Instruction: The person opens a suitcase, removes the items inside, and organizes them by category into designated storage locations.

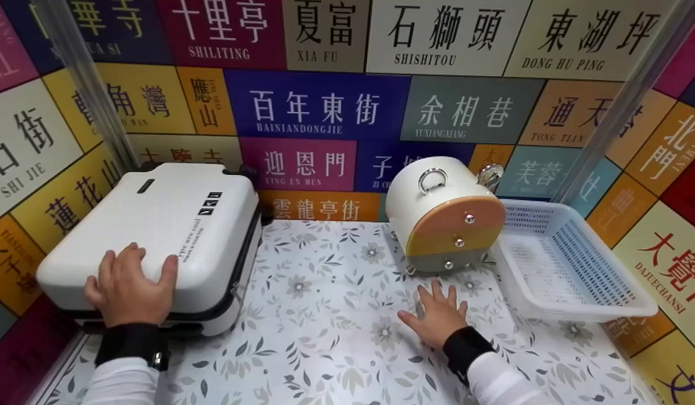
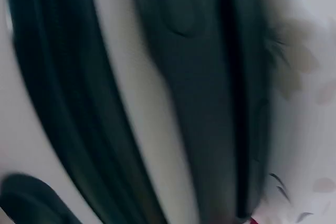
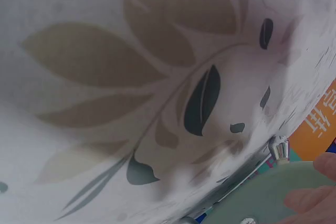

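My left hand [image 1: 131, 287] rests on the near end of a white hard-shell suitcase [image 1: 150, 219] that lies flat at the left, its fingers spread over the lid. In the left wrist view, the suitcase's black seam band [image 2: 68, 87] and a dark grey handle-like part [image 2: 205, 103] fill the middle. With fingers spread, my right hand [image 1: 440, 318] is just in front of a small round drawer box [image 1: 429, 185] with silver knobs and an orange, yellow and green front. Right fingertips [image 3: 310, 200] appear before the green panel [image 3: 262, 187] in the right wrist view; contact cannot be told.
A white plastic basket [image 1: 592, 316] stands to the right of the drawer box. Floral cloth [image 1: 319, 315] covers the table. Walls with coloured place-name panels [image 1: 319, 107] close off the back and both sides.
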The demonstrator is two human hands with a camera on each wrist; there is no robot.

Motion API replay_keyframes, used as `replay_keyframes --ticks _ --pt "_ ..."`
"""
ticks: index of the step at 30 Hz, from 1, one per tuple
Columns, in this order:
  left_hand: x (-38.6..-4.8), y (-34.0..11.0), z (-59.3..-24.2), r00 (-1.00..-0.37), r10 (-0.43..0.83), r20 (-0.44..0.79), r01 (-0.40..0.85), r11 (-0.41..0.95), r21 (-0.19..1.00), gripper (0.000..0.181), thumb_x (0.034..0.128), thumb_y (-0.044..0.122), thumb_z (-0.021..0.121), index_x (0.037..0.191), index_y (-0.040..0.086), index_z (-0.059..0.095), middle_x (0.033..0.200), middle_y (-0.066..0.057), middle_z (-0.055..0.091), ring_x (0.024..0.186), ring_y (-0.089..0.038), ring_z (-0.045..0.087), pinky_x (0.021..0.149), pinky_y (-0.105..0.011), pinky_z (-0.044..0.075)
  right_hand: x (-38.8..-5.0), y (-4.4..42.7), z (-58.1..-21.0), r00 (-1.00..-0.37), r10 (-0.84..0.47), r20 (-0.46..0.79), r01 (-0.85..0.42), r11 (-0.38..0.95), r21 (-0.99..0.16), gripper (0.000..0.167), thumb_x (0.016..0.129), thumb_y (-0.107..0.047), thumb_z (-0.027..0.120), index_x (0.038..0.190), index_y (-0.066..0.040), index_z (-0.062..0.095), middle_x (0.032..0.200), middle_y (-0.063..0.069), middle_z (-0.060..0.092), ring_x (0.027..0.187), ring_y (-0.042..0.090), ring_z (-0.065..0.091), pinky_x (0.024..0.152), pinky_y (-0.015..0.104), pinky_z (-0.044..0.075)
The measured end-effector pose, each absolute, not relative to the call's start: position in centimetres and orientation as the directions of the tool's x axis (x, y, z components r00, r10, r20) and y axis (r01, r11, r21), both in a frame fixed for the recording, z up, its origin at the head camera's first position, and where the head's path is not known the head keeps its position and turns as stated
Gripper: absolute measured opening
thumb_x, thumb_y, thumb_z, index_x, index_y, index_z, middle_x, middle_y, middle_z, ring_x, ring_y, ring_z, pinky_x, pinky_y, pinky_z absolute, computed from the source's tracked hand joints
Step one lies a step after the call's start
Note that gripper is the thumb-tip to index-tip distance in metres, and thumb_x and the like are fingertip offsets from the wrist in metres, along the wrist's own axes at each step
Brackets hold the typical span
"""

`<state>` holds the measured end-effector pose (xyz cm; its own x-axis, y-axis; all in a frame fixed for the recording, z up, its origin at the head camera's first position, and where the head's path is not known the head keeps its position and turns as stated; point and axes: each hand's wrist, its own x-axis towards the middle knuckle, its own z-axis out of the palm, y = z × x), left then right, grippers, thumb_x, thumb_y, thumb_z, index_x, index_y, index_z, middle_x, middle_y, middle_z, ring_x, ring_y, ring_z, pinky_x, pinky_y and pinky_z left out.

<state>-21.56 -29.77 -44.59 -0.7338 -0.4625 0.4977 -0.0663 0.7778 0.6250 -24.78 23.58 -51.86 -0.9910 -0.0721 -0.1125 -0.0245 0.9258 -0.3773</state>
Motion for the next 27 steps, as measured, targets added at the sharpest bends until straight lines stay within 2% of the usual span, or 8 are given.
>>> replay_keyframes --ticks 6,15,27 --pt "-21.6 -28.6 -44.4 -0.717 -0.491 0.495 -0.106 0.778 0.619 0.058 0.094 0.05 0.066 0.122 -0.001 0.06 0.15 -0.022 0.059 0.15 -0.042 0.039 0.125 -0.066 0.006 -25.0 23.5 -51.9 -0.991 -0.072 -0.114 -0.026 0.932 -0.363 0.09 0.098 -0.066 0.06 0.162 -0.006 0.04 0.172 0.03 0.017 0.155 0.064 0.005 0.115 0.087 0.007" --pt "-21.1 -26.8 -44.7 -0.71 -0.505 0.491 -0.135 0.782 0.609 0.066 0.0938 0.056 0.064 0.125 -0.002 0.059 0.151 -0.027 0.055 0.148 -0.046 0.04 0.124 -0.07 0.007 -25.3 23.1 -51.6 -0.991 -0.095 -0.098 -0.053 0.93 -0.365 0.089 0.098 -0.064 0.06 0.162 -0.006 0.039 0.172 0.03 0.018 0.156 0.063 0.005 0.116 0.086 0.007" --pt "-19.8 -21.7 -45.4 -0.776 -0.393 0.494 -0.111 0.855 0.506 0.091 0.0889 0.067 0.069 0.137 -0.008 0.052 0.155 -0.031 0.048 0.147 -0.048 0.039 0.124 -0.07 0.013 -25.8 22.9 -51.6 -0.99 -0.119 -0.081 -0.082 0.926 -0.37 0.089 0.097 -0.064 0.062 0.161 -0.006 0.04 0.172 0.029 0.019 0.156 0.064 0.006 0.116 0.086 0.007"
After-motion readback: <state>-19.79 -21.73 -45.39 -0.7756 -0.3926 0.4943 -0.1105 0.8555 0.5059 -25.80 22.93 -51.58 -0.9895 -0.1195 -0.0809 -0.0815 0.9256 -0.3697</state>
